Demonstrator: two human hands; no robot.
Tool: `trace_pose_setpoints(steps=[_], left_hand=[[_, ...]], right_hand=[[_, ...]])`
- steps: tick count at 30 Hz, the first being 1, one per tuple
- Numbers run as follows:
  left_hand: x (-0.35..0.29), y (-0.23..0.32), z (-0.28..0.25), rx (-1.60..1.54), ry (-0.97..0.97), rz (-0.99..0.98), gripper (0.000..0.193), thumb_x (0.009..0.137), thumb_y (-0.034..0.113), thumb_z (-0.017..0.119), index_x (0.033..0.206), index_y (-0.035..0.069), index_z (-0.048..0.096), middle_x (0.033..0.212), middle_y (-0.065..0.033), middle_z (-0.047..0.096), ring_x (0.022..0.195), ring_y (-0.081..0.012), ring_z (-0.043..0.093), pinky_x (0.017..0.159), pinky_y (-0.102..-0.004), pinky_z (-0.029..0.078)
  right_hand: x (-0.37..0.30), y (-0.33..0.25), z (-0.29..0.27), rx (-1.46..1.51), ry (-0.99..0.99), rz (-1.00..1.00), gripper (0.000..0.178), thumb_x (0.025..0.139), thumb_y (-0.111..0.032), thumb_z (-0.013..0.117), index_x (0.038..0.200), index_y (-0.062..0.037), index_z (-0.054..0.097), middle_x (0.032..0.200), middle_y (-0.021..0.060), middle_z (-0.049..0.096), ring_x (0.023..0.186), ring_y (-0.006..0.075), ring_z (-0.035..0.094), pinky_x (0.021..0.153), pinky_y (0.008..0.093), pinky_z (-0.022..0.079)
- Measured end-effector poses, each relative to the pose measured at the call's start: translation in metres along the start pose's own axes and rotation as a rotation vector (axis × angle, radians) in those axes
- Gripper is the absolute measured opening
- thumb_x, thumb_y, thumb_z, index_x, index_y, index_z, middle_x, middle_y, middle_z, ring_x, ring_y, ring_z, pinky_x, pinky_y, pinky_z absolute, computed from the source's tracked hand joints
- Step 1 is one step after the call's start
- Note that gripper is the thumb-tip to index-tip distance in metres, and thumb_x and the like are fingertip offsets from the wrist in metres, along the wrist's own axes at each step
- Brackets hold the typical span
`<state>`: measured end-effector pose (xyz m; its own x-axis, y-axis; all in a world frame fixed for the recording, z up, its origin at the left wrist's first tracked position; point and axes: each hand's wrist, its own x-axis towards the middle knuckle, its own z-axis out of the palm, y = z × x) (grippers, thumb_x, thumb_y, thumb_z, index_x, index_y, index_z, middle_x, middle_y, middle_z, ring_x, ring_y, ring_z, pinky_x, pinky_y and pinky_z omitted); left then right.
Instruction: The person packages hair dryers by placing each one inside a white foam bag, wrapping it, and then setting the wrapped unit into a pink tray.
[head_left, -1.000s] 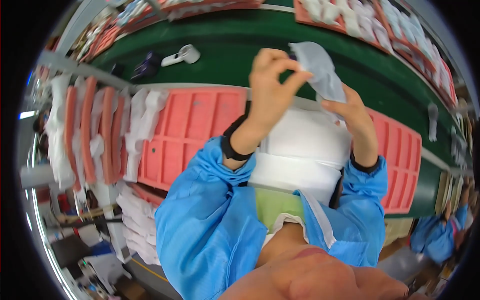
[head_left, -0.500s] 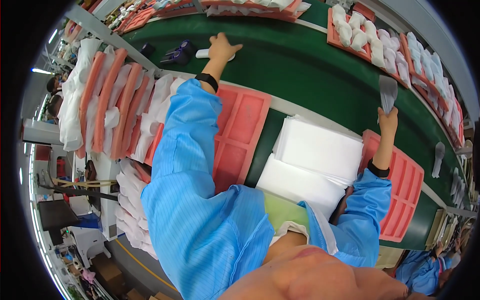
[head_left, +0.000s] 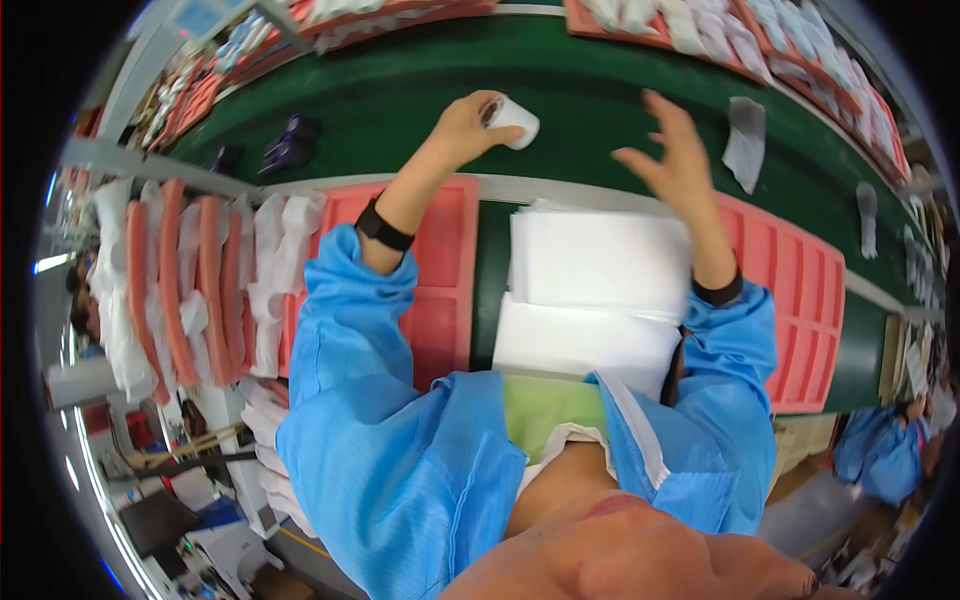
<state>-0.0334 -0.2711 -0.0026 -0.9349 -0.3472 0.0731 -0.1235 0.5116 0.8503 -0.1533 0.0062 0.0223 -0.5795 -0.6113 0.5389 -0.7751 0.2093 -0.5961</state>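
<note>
My left hand [head_left: 462, 130] grips a small white roll [head_left: 518, 122] over the green work surface [head_left: 590, 65]; the dark hollow of its core shows toward my palm. To the right, my right hand [head_left: 678, 155] hovers with thumb and fingers apart and nothing in them. Beyond it on the green surface lies a grey item in a clear wrapper [head_left: 744, 145]; what is inside I cannot make out. Two stacks of white sheets [head_left: 602, 255] lie in front of me, below and between my hands.
Pink compartment trays [head_left: 440, 310] flank the sheets. Stacked pink trays with white-wrapped goods [head_left: 185, 285] stand at left; more filled trays [head_left: 690, 35] line the far edge. Dark blue tape-dispenser-like objects [head_left: 288, 145] sit at far left. Another wrapped item [head_left: 867, 218] lies far right.
My left hand has picked up the white roll and brought it right. My right hand has let go of the grey wrapped item and moved left. The view has shifted.
</note>
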Motion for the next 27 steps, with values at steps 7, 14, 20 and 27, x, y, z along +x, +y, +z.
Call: trace_pose_setpoints(steps=[7,14,20,27], left_hand=[[-0.051,0.107,0.094,-0.159,0.019,0.261,0.064,0.071,0.023,0.079,0.124,-0.003,0.052,0.106,-0.0160,0.061,0.091,-0.0276,0.063,0.083,-0.0339,0.050],[-0.074,0.131,0.151,0.190,-0.256,0.574,0.040,0.078,0.022,0.073,0.105,-0.003,0.058,0.089,-0.0161,0.057,0.081,-0.0362,0.061,0.069,-0.0391,0.052],[-0.074,0.125,0.199,0.522,-0.317,0.516,0.031,0.080,0.031,0.069,0.086,0.001,0.061,0.080,-0.0162,0.059,0.069,-0.0344,0.063,0.060,-0.0410,0.051],[-0.070,0.107,0.207,0.511,-0.209,0.531,0.029,0.082,0.031,0.067,0.084,0.003,0.061,0.077,-0.0155,0.060,0.065,-0.0336,0.062,0.058,-0.0407,0.050]], right_hand=[[-0.009,-0.020,-0.006,-0.087,-0.121,-0.016,0.061,0.065,-0.020,0.078,0.117,0.0009,0.053,0.110,0.0203,0.059,0.098,0.0369,0.060,0.080,0.0391,0.050],[0.000,0.032,-0.034,-0.324,-0.168,0.347,0.055,0.059,-0.025,0.076,0.103,0.0015,0.056,0.091,0.0219,0.065,0.087,0.0389,0.063,0.077,0.0406,0.051],[0.000,0.030,-0.040,-0.286,-0.215,0.335,0.055,0.061,-0.023,0.073,0.108,0.0002,0.055,0.094,0.0226,0.065,0.090,0.0378,0.063,0.079,0.0397,0.051],[0.001,0.035,-0.039,-0.291,-0.189,0.340,0.055,0.062,-0.022,0.073,0.108,0.0013,0.055,0.095,0.0232,0.064,0.088,0.0373,0.064,0.079,0.0387,0.051]])
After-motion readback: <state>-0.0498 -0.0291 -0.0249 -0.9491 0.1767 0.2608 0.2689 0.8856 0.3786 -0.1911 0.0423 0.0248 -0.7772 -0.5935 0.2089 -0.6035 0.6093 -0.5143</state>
